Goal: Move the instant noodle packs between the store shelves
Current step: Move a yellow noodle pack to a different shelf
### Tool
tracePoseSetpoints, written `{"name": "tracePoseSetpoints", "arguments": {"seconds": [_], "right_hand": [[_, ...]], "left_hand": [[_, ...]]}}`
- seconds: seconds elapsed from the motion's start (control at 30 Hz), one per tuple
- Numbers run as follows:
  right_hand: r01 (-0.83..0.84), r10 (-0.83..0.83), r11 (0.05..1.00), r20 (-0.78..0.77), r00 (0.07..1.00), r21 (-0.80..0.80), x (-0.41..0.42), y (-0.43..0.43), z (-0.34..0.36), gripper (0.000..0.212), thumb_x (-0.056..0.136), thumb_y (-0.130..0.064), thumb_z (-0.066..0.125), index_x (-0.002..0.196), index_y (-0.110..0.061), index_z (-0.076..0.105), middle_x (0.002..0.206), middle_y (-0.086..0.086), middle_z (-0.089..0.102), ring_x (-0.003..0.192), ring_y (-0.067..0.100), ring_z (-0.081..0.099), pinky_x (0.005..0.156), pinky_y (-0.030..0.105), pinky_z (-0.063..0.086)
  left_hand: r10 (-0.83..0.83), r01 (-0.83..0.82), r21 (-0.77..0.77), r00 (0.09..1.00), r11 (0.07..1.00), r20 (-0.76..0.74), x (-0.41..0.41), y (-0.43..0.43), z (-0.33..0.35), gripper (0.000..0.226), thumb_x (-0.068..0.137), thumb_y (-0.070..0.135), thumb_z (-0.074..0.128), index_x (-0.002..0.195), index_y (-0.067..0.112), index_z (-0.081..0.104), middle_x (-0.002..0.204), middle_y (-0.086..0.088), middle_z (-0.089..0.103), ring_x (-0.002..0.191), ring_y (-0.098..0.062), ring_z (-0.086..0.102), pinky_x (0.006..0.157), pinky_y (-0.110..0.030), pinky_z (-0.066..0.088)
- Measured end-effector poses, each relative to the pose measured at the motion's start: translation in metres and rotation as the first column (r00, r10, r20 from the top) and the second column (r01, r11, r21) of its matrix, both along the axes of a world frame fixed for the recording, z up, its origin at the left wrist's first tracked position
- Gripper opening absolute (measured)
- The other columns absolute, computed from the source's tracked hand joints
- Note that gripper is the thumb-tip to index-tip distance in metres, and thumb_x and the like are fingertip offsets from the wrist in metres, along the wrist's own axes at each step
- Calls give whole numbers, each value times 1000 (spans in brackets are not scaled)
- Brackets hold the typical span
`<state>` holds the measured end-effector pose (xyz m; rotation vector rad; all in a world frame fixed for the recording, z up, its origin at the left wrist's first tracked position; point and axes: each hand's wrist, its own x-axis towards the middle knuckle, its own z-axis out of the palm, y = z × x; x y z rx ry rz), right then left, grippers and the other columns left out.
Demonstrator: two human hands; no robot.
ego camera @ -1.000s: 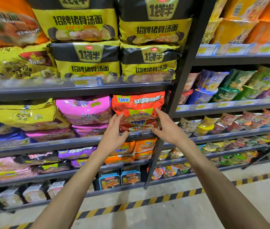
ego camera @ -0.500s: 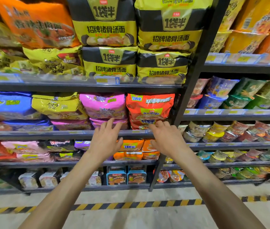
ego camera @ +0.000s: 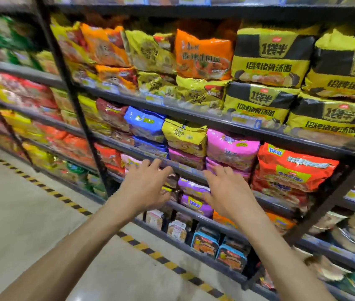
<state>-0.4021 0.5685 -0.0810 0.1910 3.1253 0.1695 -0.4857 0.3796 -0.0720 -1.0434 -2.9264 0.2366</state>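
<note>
Head view: the left hand (ego camera: 145, 187) and right hand (ego camera: 228, 193) hover spread and empty before the shelf edge (ego camera: 185, 168). The red-orange noodle pack (ego camera: 291, 168) sits on that shelf, right of the pink pack (ego camera: 231, 146). Blur probably hides finger contact.

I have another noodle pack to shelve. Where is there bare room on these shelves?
Hardly any: every tier is packed. The only slack is the dark gap above the orange pack and above the red packs. Both hands are empty.
</note>
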Motion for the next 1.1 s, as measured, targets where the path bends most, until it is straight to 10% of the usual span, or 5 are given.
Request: {"name": "tracePoseSetpoints", "arguments": {"seconds": [1.1], "right_hand": [[-332,332,943,-4,943,-4,-373,-446,70,57,100,-46,51,149,-22,35,144,10,44,132,34,41,103,47,44]], "left_hand": [[375,-355,167,920,920,-111,-307,-457,48,55,99,48,44,150,29,37,150,-5,47,138,-31,43,106,-49,44]]}}
